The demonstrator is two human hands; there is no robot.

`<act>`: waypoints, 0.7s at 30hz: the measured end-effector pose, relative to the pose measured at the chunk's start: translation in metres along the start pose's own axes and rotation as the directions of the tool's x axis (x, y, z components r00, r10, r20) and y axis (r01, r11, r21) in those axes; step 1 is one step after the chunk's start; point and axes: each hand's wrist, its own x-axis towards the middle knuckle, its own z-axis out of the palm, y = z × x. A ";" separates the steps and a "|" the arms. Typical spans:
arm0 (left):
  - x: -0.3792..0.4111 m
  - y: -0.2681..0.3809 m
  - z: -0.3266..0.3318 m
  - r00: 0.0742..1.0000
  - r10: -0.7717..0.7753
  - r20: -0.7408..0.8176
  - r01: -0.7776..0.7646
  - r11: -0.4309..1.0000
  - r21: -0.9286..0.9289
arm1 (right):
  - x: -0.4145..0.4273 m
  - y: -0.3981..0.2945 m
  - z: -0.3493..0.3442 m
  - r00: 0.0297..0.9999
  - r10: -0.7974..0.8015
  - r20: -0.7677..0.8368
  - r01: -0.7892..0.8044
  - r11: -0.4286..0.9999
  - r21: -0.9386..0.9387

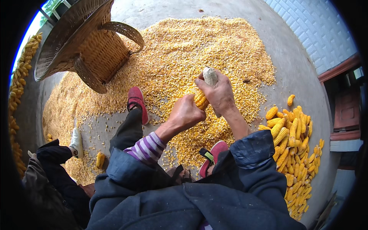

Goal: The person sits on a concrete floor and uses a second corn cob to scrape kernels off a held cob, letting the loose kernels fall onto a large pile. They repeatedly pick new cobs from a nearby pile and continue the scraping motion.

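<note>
My left hand [187, 112] is closed around a yellow corn cob [201, 100] that still bears kernels. Against it, my right hand [220, 92] grips a pale, bare corncob [210, 76], whose whitish end sticks up past the thumb and fingers. The two hands are close together, and the fingers hide most of the yellow cob. Below them a wide spread of loose corn kernels [184, 57] covers part of the concrete floor, heaped up between my two pink shoes.
A woven basket [103, 53] with curved straps lies among the kernels at upper left. Whole corn cobs [296, 155] are piled at right. Another person [57, 161] sits at my left, one pale shoe by the kernels. A lone cob [100, 160] lies near my left leg.
</note>
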 end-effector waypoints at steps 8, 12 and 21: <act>0.000 0.003 -0.003 0.979 -0.129 0.159 0.166 0.956 -0.241 | 0.019 0.008 -0.023 0.951 0.269 0.151 -0.304 0.732 0.610; -0.003 0.000 -0.024 0.959 0.107 0.263 0.070 0.811 -0.581 | 0.016 -0.016 -0.034 0.975 0.152 0.161 -0.216 0.819 0.532; -0.005 -0.002 -0.017 0.917 -0.077 0.392 0.336 0.677 -0.654 | 0.002 -0.031 -0.018 0.947 -0.076 0.312 0.096 0.994 -0.052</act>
